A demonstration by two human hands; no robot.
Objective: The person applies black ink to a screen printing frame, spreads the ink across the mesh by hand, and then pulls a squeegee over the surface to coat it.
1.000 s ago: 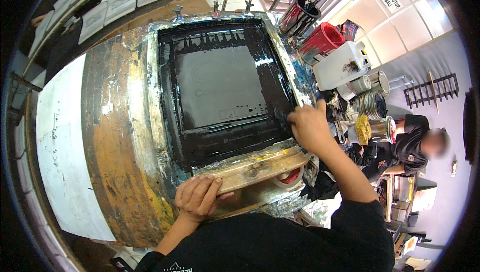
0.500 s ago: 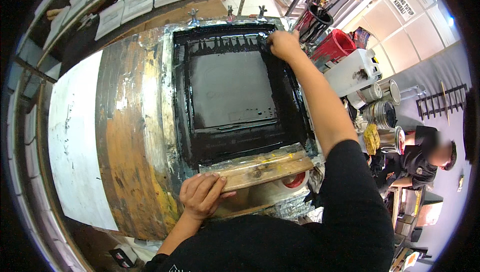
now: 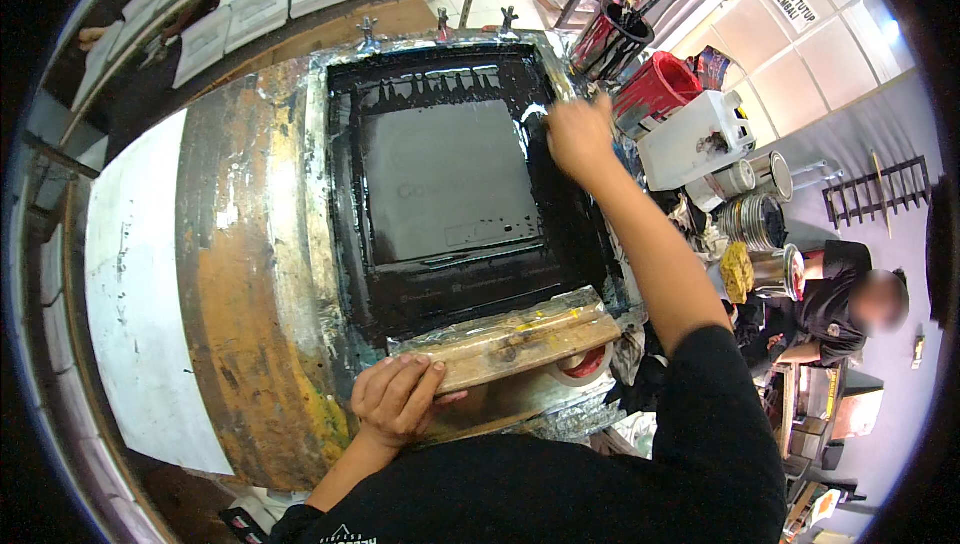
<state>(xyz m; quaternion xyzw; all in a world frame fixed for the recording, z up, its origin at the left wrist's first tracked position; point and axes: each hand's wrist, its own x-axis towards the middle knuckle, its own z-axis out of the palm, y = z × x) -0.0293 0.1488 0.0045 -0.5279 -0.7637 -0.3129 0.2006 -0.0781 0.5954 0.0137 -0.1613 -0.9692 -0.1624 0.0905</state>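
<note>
Your left hand [image 3: 395,399] clamps the wooden squeegee [image 3: 510,339] at the near edge of the screen-printing frame [image 3: 450,184]; your right hand [image 3: 575,134] rests blurred on its far right rail, grip unclear. Wet black ink [image 3: 440,94] sits close by. Slip, and you'd smear it.

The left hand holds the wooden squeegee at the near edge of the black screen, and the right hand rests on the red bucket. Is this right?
Not quite. In the head view, the right hand rests on the far right side of the black screen, not on the red bucket. The left hand does hold the wooden squeegee.
</note>
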